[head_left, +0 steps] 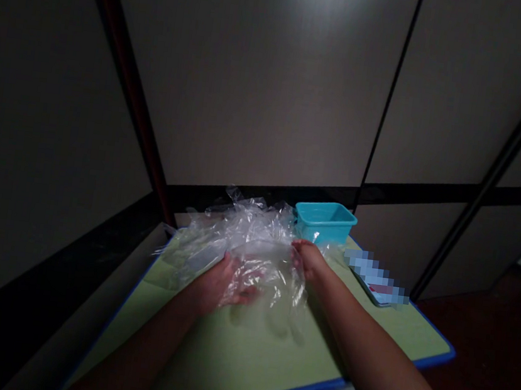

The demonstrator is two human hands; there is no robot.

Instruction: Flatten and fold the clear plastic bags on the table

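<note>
A clear plastic bag is stretched between my two hands above the table. My left hand grips its left side, the thumb outside and some fingers showing blurred through the film. At the bag's right edge, my right hand is closed on the film, its fingertips partly covered by the plastic. Just behind the held bag lies a crumpled heap of clear plastic bags. Where the held bag ends and the heap starts is hard to make out.
A turquoise plastic basket stands at the table's back edge, right of the heap. On the right lies a phone with a pixelated screen. The green table has a blue rim and sits against cabinet panels.
</note>
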